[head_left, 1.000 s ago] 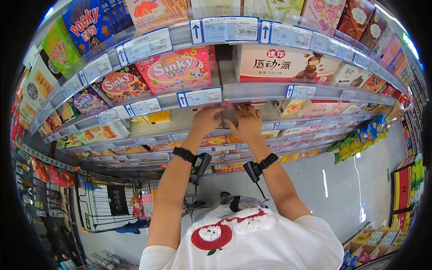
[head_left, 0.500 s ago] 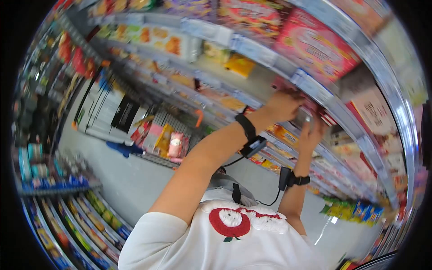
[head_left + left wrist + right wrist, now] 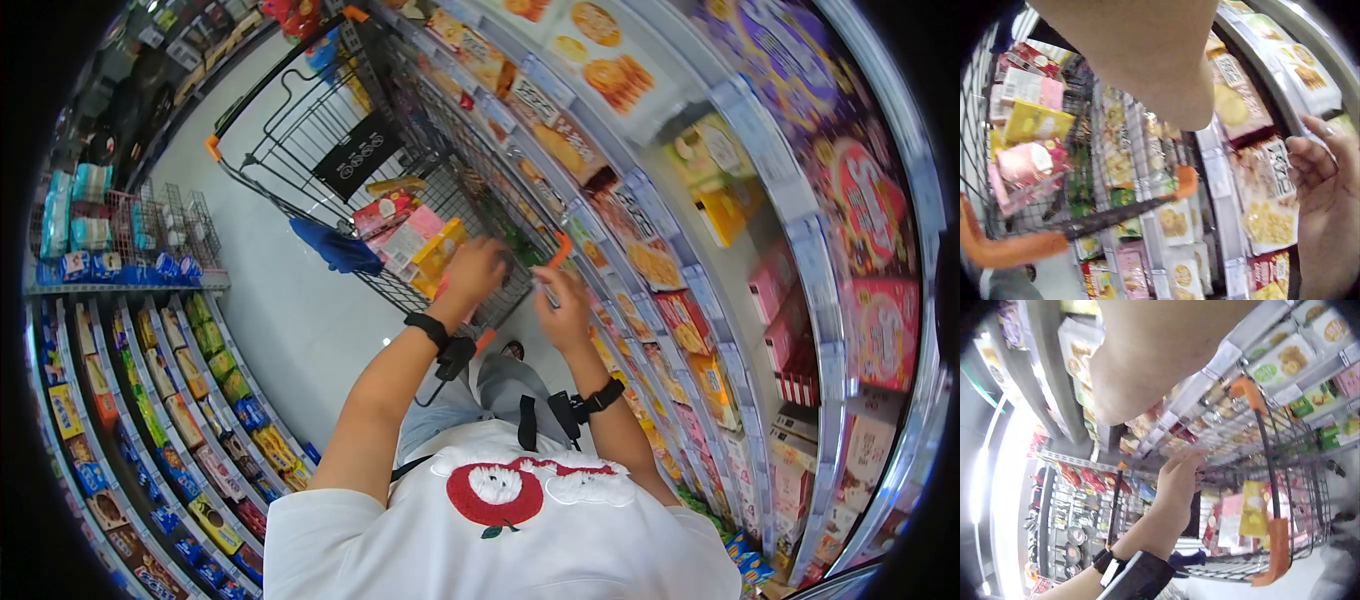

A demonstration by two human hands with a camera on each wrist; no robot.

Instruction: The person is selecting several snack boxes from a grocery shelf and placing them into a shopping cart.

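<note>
Left hand (image 3: 478, 268), 1: beside the yellow pack (image 3: 438, 252) in head view; fingers loosely bent, blurred, nothing visible in them. Right hand (image 3: 1322, 165), 1: fingers loosely curled, apart from one another in part, no item seen. Shopping cart (image 3: 360, 157), 1: beside the shelves, yellow pack lying inside among pink packs (image 3: 1025, 162). Step, as judged: turning to the cart between handlings. Next move: likely calls for a grip on cart or pack.

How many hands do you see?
2: the left hand near the shopping cart, and the right hand closer to the snack shelves. No others show.
</note>
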